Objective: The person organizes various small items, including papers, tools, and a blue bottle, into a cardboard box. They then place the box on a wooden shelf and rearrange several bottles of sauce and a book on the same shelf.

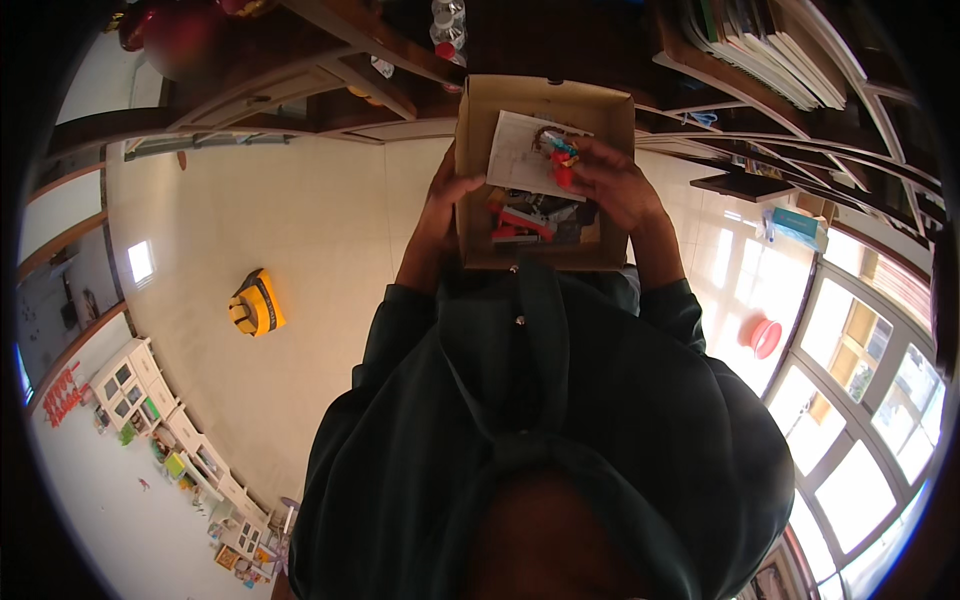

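Note:
An open cardboard box [619, 120] is in front of my body. My left hand [450, 195] grips its left wall, thumb over the rim. Inside the box, my right hand [615, 180] has its fingers on a small red, teal and gold toy figure [562, 161]. Beneath the figure lies a white sheet or booklet [514, 154] with faint line drawings, slightly tilted. Red, grey and black plastic pieces [525, 225] fill the lower part of the box; their exact kinds cannot be told.
Clear plastic bottles [448, 30] stand beyond the box, near a dark wooden cabinet [255, 101]. Shelves at the upper right hold books [780, 67]. A yellow and black bag [259, 304] lies on the floor at left; a pink basin [766, 338] is near the windows at right.

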Motion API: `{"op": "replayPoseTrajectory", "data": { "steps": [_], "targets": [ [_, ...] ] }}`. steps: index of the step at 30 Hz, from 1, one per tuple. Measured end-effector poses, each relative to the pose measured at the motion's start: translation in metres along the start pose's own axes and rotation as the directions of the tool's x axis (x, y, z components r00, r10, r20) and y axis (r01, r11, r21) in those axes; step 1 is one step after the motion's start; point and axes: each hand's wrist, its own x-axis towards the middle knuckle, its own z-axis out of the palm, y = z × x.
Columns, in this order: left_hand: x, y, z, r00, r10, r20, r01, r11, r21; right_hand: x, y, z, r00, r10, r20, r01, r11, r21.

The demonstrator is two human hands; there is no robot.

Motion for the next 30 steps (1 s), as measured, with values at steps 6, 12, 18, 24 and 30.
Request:
{"op": "replayPoseTrajectory", "data": {
  "steps": [6, 12, 18, 24, 30],
  "targets": [
    [0.0, 0.003, 0.002, 0.999, -0.036, -0.018, 0.035, 0.997, -0.062, 0.004, 0.003, 0.007, 0.919, -0.394, 0.002, 0.365, 0.849, -0.381],
    [-0.001, 0.004, 0.006, 1.0, -0.026, 0.018, 0.028, 0.988, -0.151, 0.003, 0.006, 0.02, 0.69, -0.715, 0.113, 0.421, 0.269, -0.866],
    [0.001, 0.0, 0.003, 1.0, -0.011, 0.022, 0.014, 0.991, -0.135, 0.001, 0.028, 0.023, 0.639, -0.723, 0.263, 0.445, 0.068, -0.893],
    [0.002, -0.003, 0.001, 0.999, 0.026, 0.024, -0.024, 0.999, -0.046, -0.012, 0.027, 0.021, 0.699, -0.627, 0.343, 0.446, 0.008, -0.895],
    [0.0, -0.003, 0.0, 1.0, 0.006, -0.015, -0.006, 1.0, -0.002, -0.017, 0.01, 0.024, 0.68, -0.64, 0.358, 0.501, 0.048, -0.864]
  ]
}}
